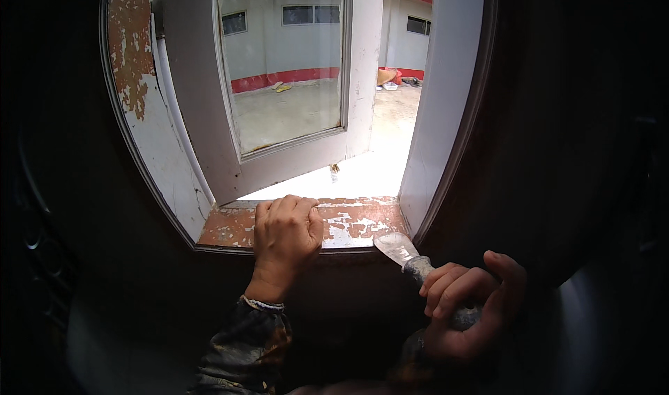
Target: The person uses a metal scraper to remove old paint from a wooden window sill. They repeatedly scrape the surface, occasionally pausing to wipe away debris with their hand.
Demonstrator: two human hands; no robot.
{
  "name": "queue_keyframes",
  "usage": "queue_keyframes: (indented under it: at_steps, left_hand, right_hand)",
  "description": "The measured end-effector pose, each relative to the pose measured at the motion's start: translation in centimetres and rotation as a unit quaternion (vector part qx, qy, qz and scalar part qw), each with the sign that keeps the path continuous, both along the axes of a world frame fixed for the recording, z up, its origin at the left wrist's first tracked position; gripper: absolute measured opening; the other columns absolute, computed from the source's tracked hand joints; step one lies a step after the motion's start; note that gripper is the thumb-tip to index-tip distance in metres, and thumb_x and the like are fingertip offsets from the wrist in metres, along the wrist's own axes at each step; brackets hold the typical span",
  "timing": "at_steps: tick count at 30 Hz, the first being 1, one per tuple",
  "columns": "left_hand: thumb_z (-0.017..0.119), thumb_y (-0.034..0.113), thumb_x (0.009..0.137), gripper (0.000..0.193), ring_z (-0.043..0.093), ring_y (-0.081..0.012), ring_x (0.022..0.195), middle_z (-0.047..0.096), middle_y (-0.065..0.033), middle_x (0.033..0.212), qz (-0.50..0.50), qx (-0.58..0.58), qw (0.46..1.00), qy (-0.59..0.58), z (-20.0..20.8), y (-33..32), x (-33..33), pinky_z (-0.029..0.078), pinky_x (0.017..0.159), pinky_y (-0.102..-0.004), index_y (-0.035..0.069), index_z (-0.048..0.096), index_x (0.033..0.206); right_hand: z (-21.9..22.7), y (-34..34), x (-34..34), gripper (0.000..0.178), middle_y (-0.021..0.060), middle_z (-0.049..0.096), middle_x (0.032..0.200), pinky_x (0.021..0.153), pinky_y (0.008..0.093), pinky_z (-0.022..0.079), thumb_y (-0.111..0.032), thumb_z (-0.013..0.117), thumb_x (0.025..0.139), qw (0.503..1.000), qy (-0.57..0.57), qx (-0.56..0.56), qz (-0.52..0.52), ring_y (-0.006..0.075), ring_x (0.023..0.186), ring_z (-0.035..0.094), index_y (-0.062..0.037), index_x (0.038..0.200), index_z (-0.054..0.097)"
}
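**Peeling window sill (355, 221) and scraper (412, 262)**

A white glazed sash (286, 102) stands ajar, far left. Nearer, the sill shows flaking white over reddish brown. The left hand (286, 236) rests there, fingers bent close together; whether it grips cannot be told. The right hand (472, 299) is wrapped around the scraper's handle, blade at the sill's near right edge.

Sill (359, 221): horizontal, reddish-brown, patchy white paint | Scraper (416, 266): rounded blade, tilted, tip at sill's right front edge
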State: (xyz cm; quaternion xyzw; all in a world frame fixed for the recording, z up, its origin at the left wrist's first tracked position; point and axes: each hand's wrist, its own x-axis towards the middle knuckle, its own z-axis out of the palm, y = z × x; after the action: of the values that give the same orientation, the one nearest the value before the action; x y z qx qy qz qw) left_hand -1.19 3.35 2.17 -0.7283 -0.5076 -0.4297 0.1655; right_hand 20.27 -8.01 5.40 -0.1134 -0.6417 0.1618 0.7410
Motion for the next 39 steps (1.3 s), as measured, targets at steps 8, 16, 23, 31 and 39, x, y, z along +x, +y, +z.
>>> queue_keyframes:
  at_steps: [8, 16, 23, 31, 39]
  left_hand:
    - [0.058, 0.018, 0.087, 0.02, 0.064, -0.0264, 0.083, 0.069, -0.009, 0.088, -0.002, -0.002, 1.0, -0.002, -0.1, 0.1, -0.1, 0.043, 0.086, -0.0397, 0.007, 0.073, 0.09]
    - [0.057, 0.019, 0.088, 0.02, 0.064, -0.027, 0.083, 0.069, -0.009, 0.087, -0.005, 0.0, 1.0, -0.013, -0.1, 0.2, 0.0, 0.043, 0.086, -0.04, 0.006, 0.072, 0.087]
    - [0.056, 0.02, 0.088, 0.021, 0.064, -0.0273, 0.083, 0.069, -0.0092, 0.087, -0.002, -0.007, 1.0, -0.015, -0.2, 0.2, 0.1, 0.043, 0.086, -0.0403, 0.006, 0.072, 0.086]
    - [0.055, 0.019, 0.09, 0.021, 0.065, -0.0257, 0.087, 0.071, -0.0078, 0.091, 0.004, -0.017, 1.0, -0.006, -0.2, 0.2, -0.1, 0.043, 0.087, -0.0389, 0.008, 0.073, 0.09]
    - [0.056, 0.02, 0.088, 0.022, 0.064, -0.0273, 0.083, 0.069, -0.0103, 0.086, 0.007, -0.011, 1.0, -0.008, -0.2, 0.3, 0.0, 0.043, 0.086, -0.0404, 0.006, 0.073, 0.087]
  right_hand:
    - [2.1, 1.6, -0.9, 0.042, 0.0071, 0.055, 0.061, 0.062, 0.0312, 0.051, -0.023, 0.03, 0.107, 1.0, -0.01, -0.019, 0.002, 0.0148, 0.055, 0.054, 0.009, 0.129, 0.046]
    - [2.8, 2.3, -1.3, 0.047, 0.004, 0.049, 0.053, 0.056, 0.0314, 0.05, -0.022, 0.025, 0.103, 1.0, -0.019, -0.016, 0.001, 0.0133, 0.045, 0.049, 0.0054, 0.128, 0.052]
    - [2.6, 2.6, -0.7, 0.041, 0.0035, 0.055, 0.06, 0.058, 0.0258, 0.047, -0.017, 0.028, 0.105, 0.997, -0.038, -0.042, 0.06, 0.009, 0.054, 0.051, 0.0045, 0.131, 0.051]
    - [2.8, 2.3, -1.5, 0.042, 0.0031, 0.052, 0.056, 0.054, 0.0268, 0.047, -0.019, 0.028, 0.105, 0.996, -0.056, -0.069, -0.014, 0.0099, 0.048, 0.05, 0.0046, 0.128, 0.054]
    - [3.1, 2.3, -1.2, 0.045, 0.0026, 0.053, 0.057, 0.058, 0.0283, 0.049, -0.022, 0.027, 0.105, 0.992, -0.061, -0.109, -0.032, 0.0096, 0.05, 0.051, 0.0038, 0.132, 0.053]
